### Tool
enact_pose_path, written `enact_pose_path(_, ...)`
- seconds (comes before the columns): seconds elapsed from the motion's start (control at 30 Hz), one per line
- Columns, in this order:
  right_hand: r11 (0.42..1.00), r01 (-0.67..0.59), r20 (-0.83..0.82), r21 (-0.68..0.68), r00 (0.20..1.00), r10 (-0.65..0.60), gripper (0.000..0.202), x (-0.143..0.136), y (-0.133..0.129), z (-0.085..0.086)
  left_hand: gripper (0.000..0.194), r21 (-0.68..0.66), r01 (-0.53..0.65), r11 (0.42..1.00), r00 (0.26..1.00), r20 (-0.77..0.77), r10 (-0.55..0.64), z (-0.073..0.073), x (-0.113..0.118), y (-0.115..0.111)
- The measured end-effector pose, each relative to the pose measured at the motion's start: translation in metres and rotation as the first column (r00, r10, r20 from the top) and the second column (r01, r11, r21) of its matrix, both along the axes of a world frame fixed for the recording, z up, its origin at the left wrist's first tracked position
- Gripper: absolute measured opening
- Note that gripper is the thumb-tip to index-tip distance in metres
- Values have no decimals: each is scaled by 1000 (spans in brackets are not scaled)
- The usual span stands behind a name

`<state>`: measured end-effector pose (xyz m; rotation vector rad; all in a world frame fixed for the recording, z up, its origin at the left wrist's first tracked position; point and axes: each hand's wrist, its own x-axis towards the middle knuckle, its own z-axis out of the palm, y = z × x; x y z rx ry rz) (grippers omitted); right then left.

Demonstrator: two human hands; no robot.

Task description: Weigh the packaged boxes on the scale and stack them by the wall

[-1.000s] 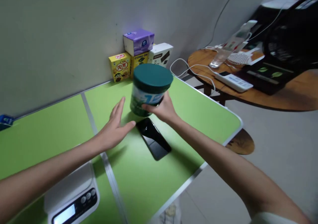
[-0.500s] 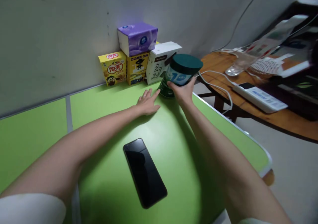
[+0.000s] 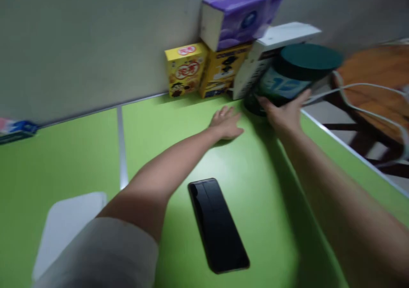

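My right hand [image 3: 286,115] grips a dark green canister [image 3: 284,83] with a teal lid near the table's right edge. Thumb and fingers lie round its lower side. To the left, my left hand [image 3: 226,123] rests on the green table [image 3: 153,151], fingers spread, holding nothing. A white box [image 3: 287,34] stands upright behind the canister, partly covered by it. Beside that box is a yellow-orange box [image 3: 225,68] with a purple tissue pack [image 3: 246,15] on top. A smaller yellow snack box [image 3: 186,70] stands at the left of the group.
A black smartphone [image 3: 219,226] lies on the table in front of me. A white flat object [image 3: 68,228] lies at the lower left, partly behind my sleeve. A blue and pink box [image 3: 17,130] is at the far left. White cable [image 3: 367,87] hangs by a wooden table [image 3: 377,75] on the right.
The view has turned left and moved closer, so things appear shifted right, and the white flat object and the blue and pink box have come into view. My hands keep much the same pose.
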<state>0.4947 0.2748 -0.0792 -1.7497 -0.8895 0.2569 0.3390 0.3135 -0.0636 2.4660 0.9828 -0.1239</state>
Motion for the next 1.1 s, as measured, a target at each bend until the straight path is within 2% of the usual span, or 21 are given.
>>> enact_pose_path(0.07,995,46,-53,-90,997,-51,103,-17,-21,-1,79,-85,-16,996,999,45,20,3,-17,-6)
enact_pose_path(0.13,995,9,-27,-95,1000,-11,78,-37,-45,-7,83,-176,-7,984,990,137,31,5,-46,-10)
enact_pose_path(0.2,987,-147,-8,-70,989,147,57,-62,-68,-10,82,-219,14,976,974,224,36,10,-86,-16)
enact_pose_path(0.23,964,-257,-13,-67,966,257,48,-76,-78,-9,80,-226,19,974,965,259,41,15,-109,-21)
enact_pose_path(0.3,882,-458,3,-115,887,461,31,-112,-91,2,75,-226,11,974,946,318,64,30,-156,-32)
enact_pose_path(0.37,750,-633,6,-189,763,646,24,-154,-95,22,70,-220,5,975,923,377,80,49,-202,-47)
enact_pose_path(0.43,626,-751,1,-209,640,768,23,-200,-91,44,65,-214,13,977,903,422,81,68,-243,-60)
enact_pose_path(0.5,533,-826,-2,-182,542,840,27,-247,-81,63,58,-212,-4,977,880,464,104,80,-280,-70)
enact_pose_path(0.6,419,-891,-28,-175,429,903,36,-316,-61,80,47,-234,-139,962,805,540,247,83,-337,-72)
enact_pose_path(0.7,283,-937,-71,-204,302,951,47,-383,-38,85,37,-274,-297,915,674,618,405,74,-401,-59)
enact_pose_path(0.77,213,-955,-108,-205,238,965,52,-428,-21,86,32,-261,-417,870,568,672,474,67,-447,-47)
enact_pose_path(0.87,173,-969,-187,-175,205,961,56,-498,12,87,33,-187,-643,743,417,728,544,64,-516,-27)
enact_pose_path(0.93,168,-976,-234,-138,196,952,59,-545,37,89,35,-109,-783,612,346,741,575,67,-560,-12)
enact_pose_path(1.03,179,-981,-241,-78,193,951,70,-613,76,91,38,-55,-945,322,166,768,619,78,-623,14)
enact_pose_path(1.1,214,-976,-213,-51,220,952,79,-655,101,92,49,-110,-987,118,-8,762,648,87,-662,34)
